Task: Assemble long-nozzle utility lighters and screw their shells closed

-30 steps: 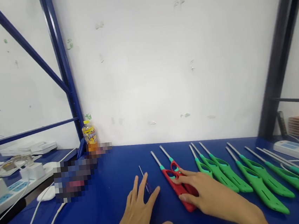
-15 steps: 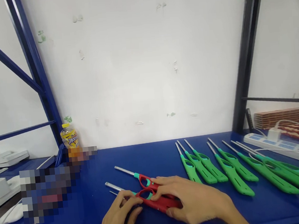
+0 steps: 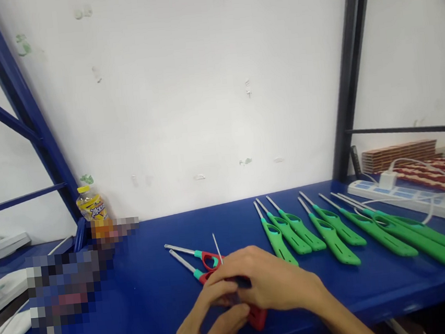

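Note:
Two red gas lighters with turquoise collars lie side by side on the blue table. The rear lighter (image 3: 204, 259) and the front lighter (image 3: 193, 272) point their metal barrels to the far left. My right hand (image 3: 267, 278) is closed above their handles. My left hand (image 3: 213, 317) meets it from the front left, thumb and fingers pinched together. A thin screwdriver (image 3: 217, 247) sticks up from between both hands, its dark handle mostly covered by the fingers. The red handle end of the front lighter shows below my right hand.
Several green gas lighters (image 3: 338, 245) lie in a row to the right. Behind them are a white power strip (image 3: 406, 196) and stacked brown panels (image 3: 398, 155). A yellow-capped bottle (image 3: 94, 208) stands at the back left, near a pixelated patch and white cables.
My left hand has moved right to meet the right hand. The screwdriver's shaft has swung from pointing left to pointing up. The front lighter has turned slightly; the view has shifted.

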The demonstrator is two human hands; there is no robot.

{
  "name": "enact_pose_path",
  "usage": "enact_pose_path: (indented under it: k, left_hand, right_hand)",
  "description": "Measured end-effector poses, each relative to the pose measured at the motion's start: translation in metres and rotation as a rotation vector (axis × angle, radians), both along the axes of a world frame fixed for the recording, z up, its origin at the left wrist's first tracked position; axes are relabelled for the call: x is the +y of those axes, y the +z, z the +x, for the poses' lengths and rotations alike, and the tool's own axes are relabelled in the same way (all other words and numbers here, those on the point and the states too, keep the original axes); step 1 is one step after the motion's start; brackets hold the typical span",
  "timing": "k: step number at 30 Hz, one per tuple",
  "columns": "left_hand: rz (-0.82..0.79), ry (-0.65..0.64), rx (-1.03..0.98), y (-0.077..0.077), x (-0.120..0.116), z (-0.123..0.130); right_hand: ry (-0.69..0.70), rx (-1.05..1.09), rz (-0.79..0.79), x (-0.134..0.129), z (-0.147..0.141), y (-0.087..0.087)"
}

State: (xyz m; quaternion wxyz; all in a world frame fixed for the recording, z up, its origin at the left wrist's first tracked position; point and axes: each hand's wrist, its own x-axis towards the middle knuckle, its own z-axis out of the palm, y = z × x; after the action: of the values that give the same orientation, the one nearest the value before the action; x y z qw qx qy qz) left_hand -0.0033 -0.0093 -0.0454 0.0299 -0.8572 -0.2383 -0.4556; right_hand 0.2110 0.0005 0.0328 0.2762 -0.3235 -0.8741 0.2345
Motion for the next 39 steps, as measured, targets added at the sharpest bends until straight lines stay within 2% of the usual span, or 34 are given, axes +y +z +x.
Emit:
enact_pose_path:
  k: [2, 6, 9, 13, 19, 23, 28, 39]
  left_hand:
    - [0.016, -0.069, 0.013, 0.006, 0.0, 0.006]
    - [-0.065, -0.045, -0.032, 0.02, 0.007, 0.0]
    - [-0.174, -0.092, 0.163, 0.025, 0.01, -0.007]
    - [-0.27, -0.06, 0.361, 0.021, 0.013, -0.005]
    - [-0.307, 0.099, 0.325, 0.008, 0.022, -0.003]
    - [-0.352, 0.071, 0.281, 0.006, 0.022, -0.005]
    - [-0.374, 0.071, 0.26, 0.004, 0.02, -0.006]
    - [-0.371, 0.083, 0.269, 0.006, 0.017, -0.006]
  right_hand:
    - [-0.073, 0.023, 0.059, 0.004, 0.004, -0.003]
    - [-0.281, 0.154, 0.136, 0.008, 0.019, -0.004]
    - [-0.372, 0.267, 0.12, 0.006, 0.024, -0.001]
    - [-0.393, 0.383, 0.104, 0.001, 0.023, 0.004]
    - [-0.461, 0.408, 0.073, 0.004, 0.02, 0.001]
    - [-0.506, 0.352, 0.078, 0.008, 0.018, -0.003]
    - [-0.43, 0.135, 0.091, 0.009, 0.015, -0.004]
    - [-0.412, 0.195, 0.076, 0.005, 0.013, -0.002]
